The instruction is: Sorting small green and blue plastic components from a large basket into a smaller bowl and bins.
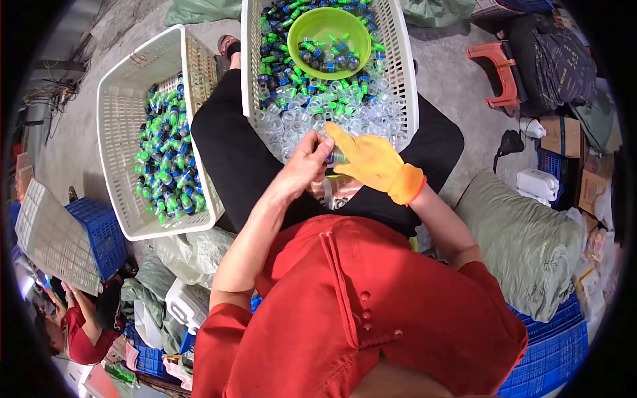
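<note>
My bare left hand [308,163] is closed, thumb and fingers pinching a small plastic piece [336,157] in front of my lap. My right hand [373,163], in a yellow-orange knit glove, closes on the same piece from the other side. Fingers cover most of it; a dark and greenish bit shows. Just beyond my hands stands a white slatted basket [409,79] between my legs. Clear plastic cups [292,126] fill its near end, and small blue, black and green bottle-shaped pieces [275,46] lie farther back. A lime-green bowl [295,33] with several such pieces rests on top.
At left, a second white basket [116,179] holds many green-and-blue pieces. A red plastic stool [507,79] and dark bag [554,63] are far right. A grey-green sack [517,239] lies by my right side. Another person [86,325] is at the lower left, near a blue crate [99,232].
</note>
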The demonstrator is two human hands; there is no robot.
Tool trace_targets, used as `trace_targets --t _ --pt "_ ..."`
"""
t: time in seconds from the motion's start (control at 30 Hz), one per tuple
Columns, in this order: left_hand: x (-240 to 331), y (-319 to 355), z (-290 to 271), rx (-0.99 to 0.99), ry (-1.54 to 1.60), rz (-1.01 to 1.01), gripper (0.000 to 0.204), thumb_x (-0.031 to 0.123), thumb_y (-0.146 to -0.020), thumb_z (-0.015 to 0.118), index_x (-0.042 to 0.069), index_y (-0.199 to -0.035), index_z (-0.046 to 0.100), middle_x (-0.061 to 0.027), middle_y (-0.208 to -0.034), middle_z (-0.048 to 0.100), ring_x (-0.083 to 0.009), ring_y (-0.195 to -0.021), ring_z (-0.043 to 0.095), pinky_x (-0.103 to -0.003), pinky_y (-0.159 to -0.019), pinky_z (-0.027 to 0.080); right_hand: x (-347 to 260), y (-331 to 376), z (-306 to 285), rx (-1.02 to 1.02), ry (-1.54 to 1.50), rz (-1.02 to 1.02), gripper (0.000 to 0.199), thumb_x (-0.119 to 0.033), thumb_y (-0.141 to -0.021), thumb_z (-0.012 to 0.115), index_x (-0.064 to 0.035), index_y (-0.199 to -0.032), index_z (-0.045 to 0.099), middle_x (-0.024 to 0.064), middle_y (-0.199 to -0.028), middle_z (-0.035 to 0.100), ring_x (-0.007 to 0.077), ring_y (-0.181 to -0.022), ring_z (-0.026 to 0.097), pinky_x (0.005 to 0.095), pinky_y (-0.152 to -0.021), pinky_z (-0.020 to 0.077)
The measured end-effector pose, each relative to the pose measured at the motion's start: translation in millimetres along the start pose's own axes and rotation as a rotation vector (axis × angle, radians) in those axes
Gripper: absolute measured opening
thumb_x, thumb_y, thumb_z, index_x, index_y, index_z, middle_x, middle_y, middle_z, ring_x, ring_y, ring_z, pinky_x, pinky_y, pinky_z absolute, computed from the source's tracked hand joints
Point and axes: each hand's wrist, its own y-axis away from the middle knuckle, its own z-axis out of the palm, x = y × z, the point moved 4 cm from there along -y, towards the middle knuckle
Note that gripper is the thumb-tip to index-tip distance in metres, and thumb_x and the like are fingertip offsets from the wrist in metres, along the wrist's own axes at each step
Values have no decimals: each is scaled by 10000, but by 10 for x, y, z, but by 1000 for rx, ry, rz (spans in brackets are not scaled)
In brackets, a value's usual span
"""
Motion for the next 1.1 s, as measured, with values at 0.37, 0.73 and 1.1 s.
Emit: trace_targets --t 0.37,0.73,1.1 --pt "-111 258 78 -72 163 -129 219 234 -932 580 46 -973 475 -55 -777 527 -105 -640 478 -224 -529 397 -142 231 88 8 -221 156 487 -219 -795 651 -87 -1233 483 91 -993 604 299 -834 593 368 -656 459" --pt "-34 365 2 -364 -741 64 386 166 -714 701 -5 -1022 543 -153 -894 645 -296 -761 633 -375 -710 509 -653 215 -73 55 62 -382 411 -133 -759 694 23 -1123 583 144 -968 654 290 -749 622 356 -664 481" --pt "157 614 -596 449 -586 257 303 76 -685 672 47 -936 504 -134 -750 630 -350 -660 601 -418 -594 477 -870 -666 -80 -172 -281 -276 542 -79 -756 642 -28 -1275 494 95 -873 609 227 -674 542 305 -638 459"
